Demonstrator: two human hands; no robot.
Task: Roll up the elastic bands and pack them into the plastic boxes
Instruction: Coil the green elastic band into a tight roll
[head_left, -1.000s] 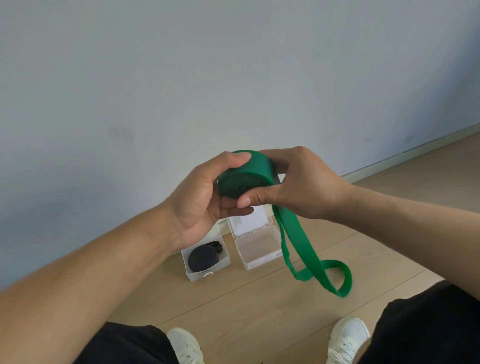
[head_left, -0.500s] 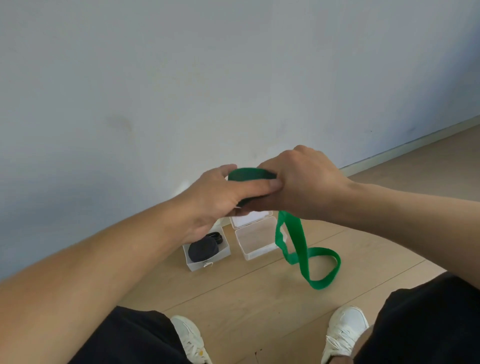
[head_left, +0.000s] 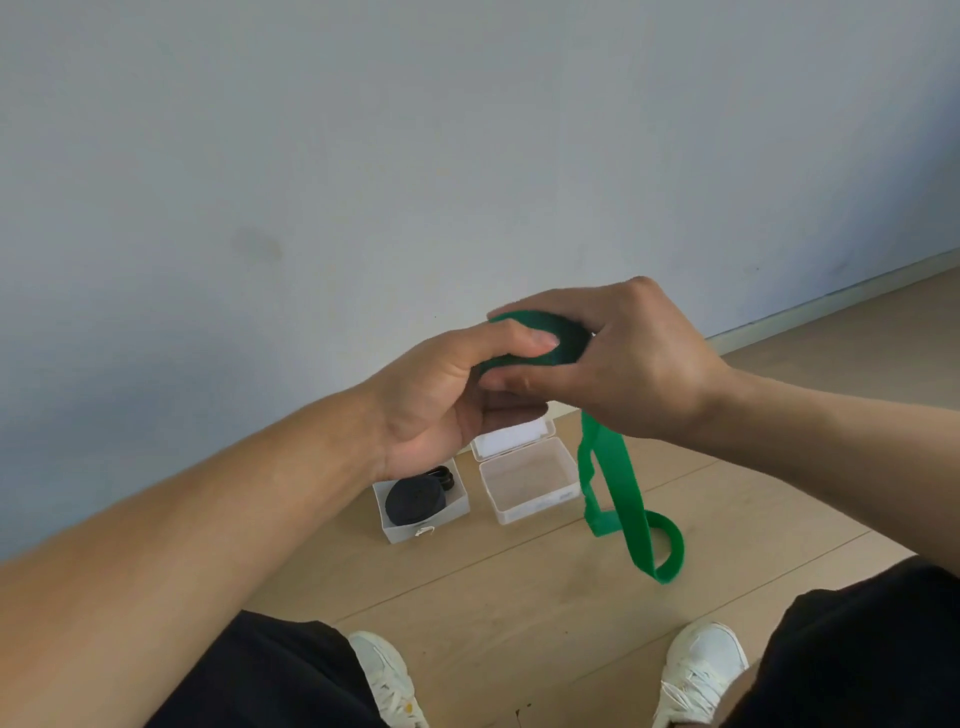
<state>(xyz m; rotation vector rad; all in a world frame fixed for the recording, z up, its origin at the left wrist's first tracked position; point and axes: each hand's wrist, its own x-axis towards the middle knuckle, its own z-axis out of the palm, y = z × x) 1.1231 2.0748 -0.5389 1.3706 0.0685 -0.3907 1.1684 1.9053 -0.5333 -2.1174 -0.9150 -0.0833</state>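
I'm mid-roll on the green band (head_left: 545, 338): my left hand (head_left: 441, 395) curls round the coil with the thumb pressed on top, and my right hand (head_left: 623, 358) wraps over it from 3 o'clock, fingers pinching the roll. The unrolled tail (head_left: 623, 499) hangs down toward 5 o'clock, looping just above the floor (head_left: 519, 597). Below my hands, at 6 o'clock, sit two plastic boxes: the left box (head_left: 415, 525) holds a rolled black band (head_left: 413, 501), the right box (head_left: 530, 483) looks empty with its lid open, though my hands hide part of it. Next I'd say wind in the tail tightly, then lower the roll into the right box.
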